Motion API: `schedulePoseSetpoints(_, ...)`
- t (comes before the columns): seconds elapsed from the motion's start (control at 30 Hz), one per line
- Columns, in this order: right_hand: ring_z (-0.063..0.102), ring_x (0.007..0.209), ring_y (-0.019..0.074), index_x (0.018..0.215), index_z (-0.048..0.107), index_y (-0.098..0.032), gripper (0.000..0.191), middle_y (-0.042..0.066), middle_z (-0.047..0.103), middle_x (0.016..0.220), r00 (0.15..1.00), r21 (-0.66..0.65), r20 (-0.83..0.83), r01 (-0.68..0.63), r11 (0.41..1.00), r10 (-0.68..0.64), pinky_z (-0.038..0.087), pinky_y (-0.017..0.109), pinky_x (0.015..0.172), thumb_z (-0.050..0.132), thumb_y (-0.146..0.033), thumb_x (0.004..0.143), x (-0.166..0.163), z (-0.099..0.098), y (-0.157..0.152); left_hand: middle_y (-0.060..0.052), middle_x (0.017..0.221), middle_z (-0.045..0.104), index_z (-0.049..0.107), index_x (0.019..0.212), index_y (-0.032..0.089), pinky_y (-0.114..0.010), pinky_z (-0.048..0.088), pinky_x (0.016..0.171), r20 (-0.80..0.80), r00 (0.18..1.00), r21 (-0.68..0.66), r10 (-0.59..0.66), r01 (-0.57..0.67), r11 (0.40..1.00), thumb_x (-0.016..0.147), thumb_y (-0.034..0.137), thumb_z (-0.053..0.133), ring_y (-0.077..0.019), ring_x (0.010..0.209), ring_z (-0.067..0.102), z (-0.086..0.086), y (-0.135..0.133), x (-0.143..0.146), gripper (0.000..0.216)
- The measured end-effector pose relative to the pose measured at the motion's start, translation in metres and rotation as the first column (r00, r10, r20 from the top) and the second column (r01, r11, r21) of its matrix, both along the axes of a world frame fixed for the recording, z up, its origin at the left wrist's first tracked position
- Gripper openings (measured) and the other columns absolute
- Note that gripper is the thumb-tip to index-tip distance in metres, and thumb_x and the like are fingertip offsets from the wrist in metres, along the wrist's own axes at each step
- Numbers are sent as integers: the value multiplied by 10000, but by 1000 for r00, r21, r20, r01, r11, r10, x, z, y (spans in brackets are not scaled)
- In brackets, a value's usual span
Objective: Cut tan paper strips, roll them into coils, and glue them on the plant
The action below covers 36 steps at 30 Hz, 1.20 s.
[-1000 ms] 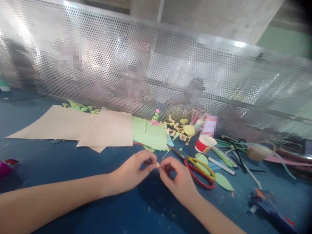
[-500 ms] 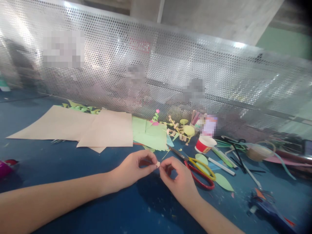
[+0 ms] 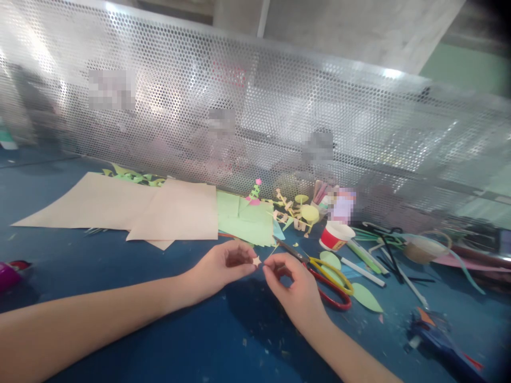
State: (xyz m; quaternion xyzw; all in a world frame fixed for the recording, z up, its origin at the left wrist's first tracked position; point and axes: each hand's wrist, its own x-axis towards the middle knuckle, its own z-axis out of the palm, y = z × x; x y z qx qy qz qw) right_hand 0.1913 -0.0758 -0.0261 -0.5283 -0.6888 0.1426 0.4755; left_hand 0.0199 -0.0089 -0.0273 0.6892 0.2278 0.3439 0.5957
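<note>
A tiny pale paper star [image 3: 256, 261] is pinched between the thumb and forefinger of my left hand [image 3: 223, 268]. Just to the right of it, my right hand [image 3: 293, 282] has its thumb and forefinger curved close together with a slight gap at the tips. Nothing shows between them, and they look just apart from the star. Scissors [image 3: 329, 276] with one yellow and one red handle lie right behind my right hand, which hides part of them. Beside the handles rests a green paper leaf [image 3: 367, 298].
Beige paper sheets [image 3: 179, 213] and green sheets [image 3: 251, 221] lie behind my hands. A red-and-white paper cup [image 3: 336, 235], pens [image 3: 363, 271] and yellow paper pieces [image 3: 309, 213] stand or lie to the right. A blue glue gun [image 3: 443, 343] is at lower right; a perforated metal screen [image 3: 271, 122] runs behind.
My right fingertips have drawn slightly back from the star. The star now shows its points more fully in my left fingers, having shifted slightly up and left.
</note>
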Motion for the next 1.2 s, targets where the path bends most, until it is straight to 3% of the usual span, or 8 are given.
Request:
schedulePoseSetpoints(0.27, 550, 605, 111, 807, 558, -198, 50, 2, 594, 752, 999, 18, 40, -14, 1000, 13, 481, 238, 607, 517, -179, 785, -1, 0, 0, -27, 859, 628, 567, 905, 155, -323, 441, 833, -1, 997, -23, -74, 74, 997, 754, 241, 631, -133, 832, 594, 3, -2, 0, 185)
schedulePoseSetpoints(0.83, 526, 610, 122, 731, 522, -199, 67, -7, 534, 673, 986, 50, 167, -32, 998, 23, 443, 239, 591, 515, -137, 755, -2, 1, -3, -19, 838, 642, 607, 864, 167, -304, 469, 785, -84, 996, 32, -34, 37, 999, 754, 243, 605, -142, 811, 600, 2, -6, 0, 134)
schedulePoseSetpoints(1.07, 493, 590, 123, 706, 515, -206, 115, -8, 512, 642, 962, 148, 275, -49, 988, 7, 428, 241, 569, 484, -104, 752, -4, 3, -5, -3, 790, 621, 609, 835, 168, -278, 466, 745, -84, 994, 48, -67, 71, 996, 758, 263, 601, -125, 758, 583, 2, -7, 1, 123)
schedulePoseSetpoints(1.2, 524, 624, 128, 757, 548, -205, 102, 5, 549, 691, 976, 124, 214, -57, 991, 29, 455, 250, 601, 476, -141, 791, -4, 4, -3, -14, 845, 633, 593, 863, 170, -303, 465, 797, -67, 997, 36, -36, 38, 999, 766, 244, 590, -142, 828, 597, 3, -6, 1, 122)
